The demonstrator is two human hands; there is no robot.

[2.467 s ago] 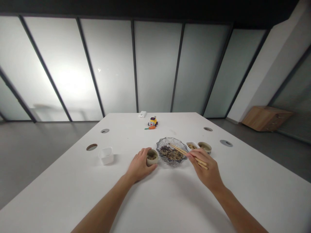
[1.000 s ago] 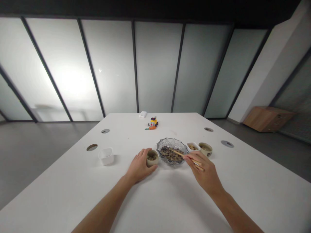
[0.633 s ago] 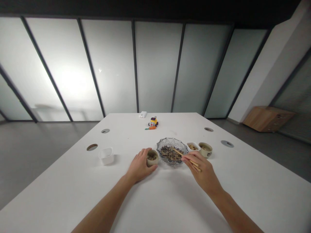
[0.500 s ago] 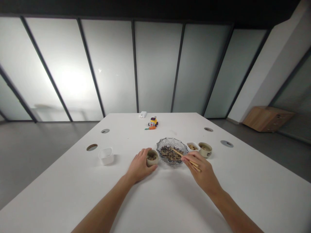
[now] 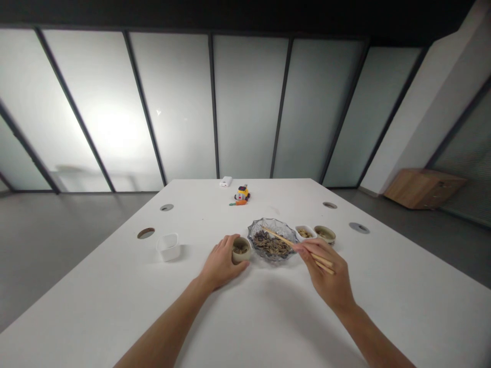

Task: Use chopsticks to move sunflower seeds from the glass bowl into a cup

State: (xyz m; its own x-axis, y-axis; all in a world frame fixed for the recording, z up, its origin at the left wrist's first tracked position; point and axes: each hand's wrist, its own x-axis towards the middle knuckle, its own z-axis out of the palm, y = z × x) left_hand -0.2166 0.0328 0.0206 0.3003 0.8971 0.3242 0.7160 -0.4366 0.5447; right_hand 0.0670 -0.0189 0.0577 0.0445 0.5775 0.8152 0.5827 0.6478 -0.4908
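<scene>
The left hand [image 5: 219, 264] rests on the white bench [image 5: 245, 317] with its fingers curled around a small beige cup [image 5: 241, 250], which holds a few dark bits inside. Just beyond and to the right of that cup, between the two hands, stands a cut-glass bowl [image 5: 256, 228] filled with dark seeds [image 5: 273, 245]. The right hand [image 5: 328, 276] is closed around a pair of wooden chopsticks [image 5: 297, 245], gripped near their rear end; the tips reach out over the left part of the glass bowl, above the seeds. Whether the tips pinch a seed cannot be told.

Just past the right hand sit a small white dish [image 5: 305, 232] and a second beige cup [image 5: 325, 234], side by side, next to the bowl. Well to the left of the left hand stands a white square container [image 5: 168, 246], and beyond it are two round cable holes [image 5: 146, 233] in the bench. Far beyond both hands, near the bench's back edge, lie a small yellow toy [image 5: 241, 192], an orange carrot toy [image 5: 238, 203] and a white power bank [image 5: 225, 181].
</scene>
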